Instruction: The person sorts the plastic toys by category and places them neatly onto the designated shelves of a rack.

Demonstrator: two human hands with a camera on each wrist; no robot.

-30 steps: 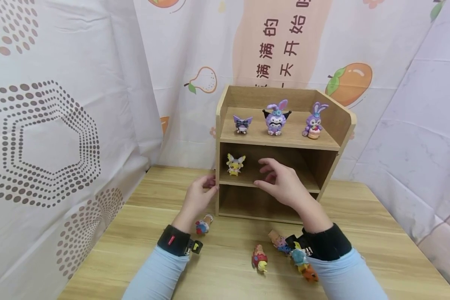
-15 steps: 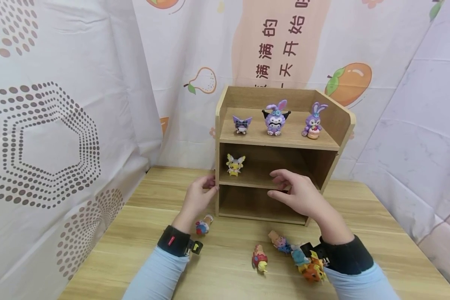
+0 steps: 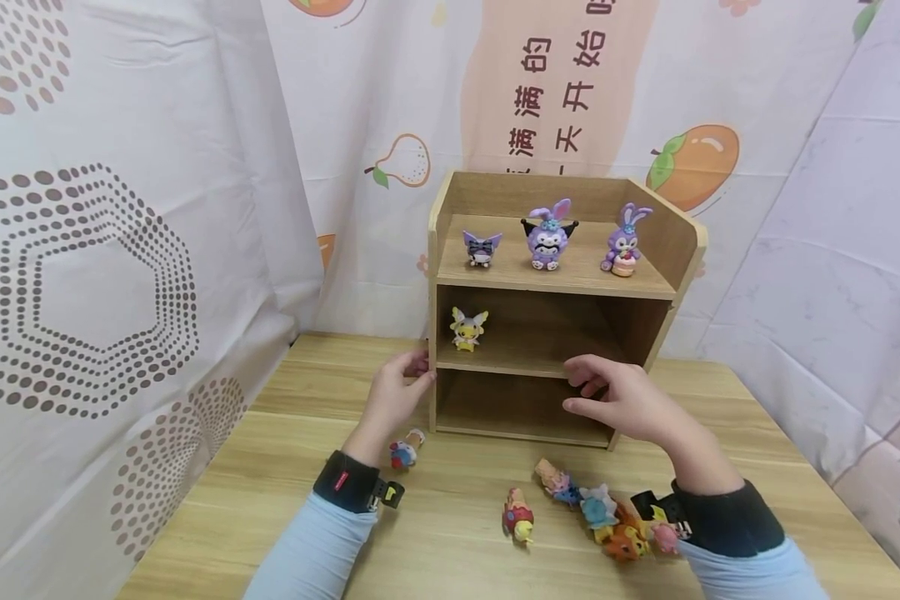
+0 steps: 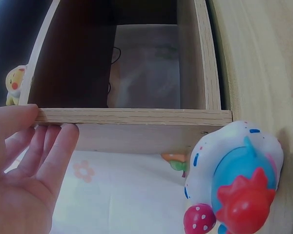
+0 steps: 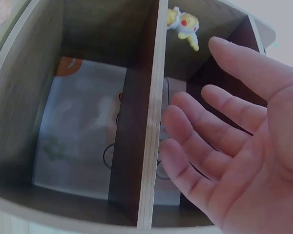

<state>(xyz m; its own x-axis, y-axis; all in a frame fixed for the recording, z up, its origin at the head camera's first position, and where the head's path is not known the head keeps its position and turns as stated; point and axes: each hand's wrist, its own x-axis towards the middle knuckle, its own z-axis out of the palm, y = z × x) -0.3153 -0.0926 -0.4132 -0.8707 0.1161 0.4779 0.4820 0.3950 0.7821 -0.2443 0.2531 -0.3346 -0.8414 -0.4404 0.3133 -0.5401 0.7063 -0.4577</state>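
Inside the middle compartment, one yellow figurine

Wood-grain table, fruit-printed white curtain behind it, dotted-hexagon cloth at left, marbled cloth at right

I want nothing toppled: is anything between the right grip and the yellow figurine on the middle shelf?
Nothing visible; head and right wrist views show no object between the right grip and the yellow figurine.
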